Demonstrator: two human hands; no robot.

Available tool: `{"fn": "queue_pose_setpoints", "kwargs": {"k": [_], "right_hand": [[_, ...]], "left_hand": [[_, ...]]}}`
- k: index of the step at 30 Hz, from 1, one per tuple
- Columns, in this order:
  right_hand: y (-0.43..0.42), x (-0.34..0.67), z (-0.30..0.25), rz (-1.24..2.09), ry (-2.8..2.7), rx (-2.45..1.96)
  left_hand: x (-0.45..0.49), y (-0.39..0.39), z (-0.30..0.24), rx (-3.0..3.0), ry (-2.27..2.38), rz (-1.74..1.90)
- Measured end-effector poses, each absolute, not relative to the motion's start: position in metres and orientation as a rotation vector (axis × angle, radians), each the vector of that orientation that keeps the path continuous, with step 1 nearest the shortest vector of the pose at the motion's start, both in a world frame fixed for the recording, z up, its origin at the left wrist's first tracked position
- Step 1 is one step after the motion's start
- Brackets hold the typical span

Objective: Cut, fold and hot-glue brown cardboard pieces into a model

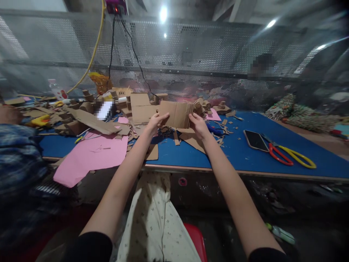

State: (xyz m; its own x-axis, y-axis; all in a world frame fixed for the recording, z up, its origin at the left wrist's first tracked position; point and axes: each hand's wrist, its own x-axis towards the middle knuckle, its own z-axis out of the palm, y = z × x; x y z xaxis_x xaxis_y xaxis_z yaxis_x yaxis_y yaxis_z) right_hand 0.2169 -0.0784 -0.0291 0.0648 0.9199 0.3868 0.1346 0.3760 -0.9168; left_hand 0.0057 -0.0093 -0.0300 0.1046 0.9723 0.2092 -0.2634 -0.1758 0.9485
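Note:
A creased piece of brown cardboard (177, 114) is held up above the blue table, stretched between my two hands. My left hand (158, 122) grips its left end, thumb on the near face. On the right end, my right hand (197, 123) pinches the edge with thumb and fingers. Fold lines run up and down the piece near its right side. Behind it to the left stands another bent cardboard piece (140, 105). Below the held piece lie a flat cardboard offcut (193, 140) and small scraps. A blue-handled tool (215, 129) lies partly hidden behind my right hand.
Scissors with red and yellow handles (297, 156) and a phone (255, 140) lie on the blue table (234, 158) at right. Pink paper (95, 156) overhangs the front edge at left, near a person in a plaid sleeve (19, 156). Cardboard scraps heap along the perforated metal partition (169, 51).

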Motion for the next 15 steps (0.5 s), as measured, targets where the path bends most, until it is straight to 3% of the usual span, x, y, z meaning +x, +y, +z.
{"fn": "queue_pose_setpoints", "kwargs": {"k": [3, 7, 15], "right_hand": [[-0.075, 0.226, -0.033, 0.483, -1.402, -1.210], [-0.071, 0.229, -0.049, 0.189, -1.597, -1.505], [-0.074, 0.211, -0.062, 0.565, -2.218, -1.657]], "left_hand": [[0.004, -0.010, -0.031, 1.148, 0.834, 1.330], [0.002, -0.011, -0.028, 1.134, 0.831, 1.635], [0.002, -0.010, -0.027, 1.061, 0.849, 1.794]]}}
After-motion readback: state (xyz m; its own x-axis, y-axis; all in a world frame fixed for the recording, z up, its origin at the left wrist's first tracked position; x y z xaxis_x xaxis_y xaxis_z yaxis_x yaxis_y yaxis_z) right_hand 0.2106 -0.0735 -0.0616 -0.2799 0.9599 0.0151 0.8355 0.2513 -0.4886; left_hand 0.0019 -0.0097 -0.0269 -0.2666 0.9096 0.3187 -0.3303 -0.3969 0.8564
